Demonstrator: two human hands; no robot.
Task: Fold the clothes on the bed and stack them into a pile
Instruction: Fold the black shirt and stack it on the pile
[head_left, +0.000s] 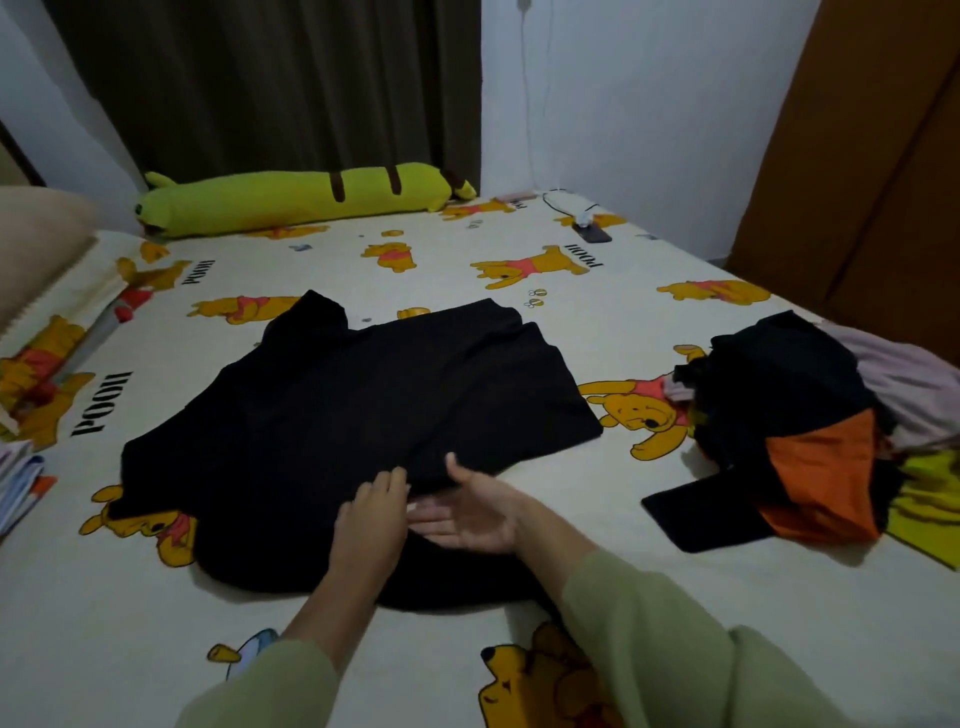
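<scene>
A black shirt (358, 415) lies spread mid-bed (649, 322), folds lost in its darkness. The left hand (375, 512) rests flat on its near hem; the right hand (475, 512) lies palm-up, fingers straight, seemingly touching. The unfolded heap (810, 421) runs off-frame right.

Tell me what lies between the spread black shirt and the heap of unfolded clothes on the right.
In the head view, only bare bedsheet with a printed bear lies between the black shirt and the clothes heap; nothing rests there.

Single head-worn view looked forward and down, close over the bed (597, 322), far wall visible.
</scene>
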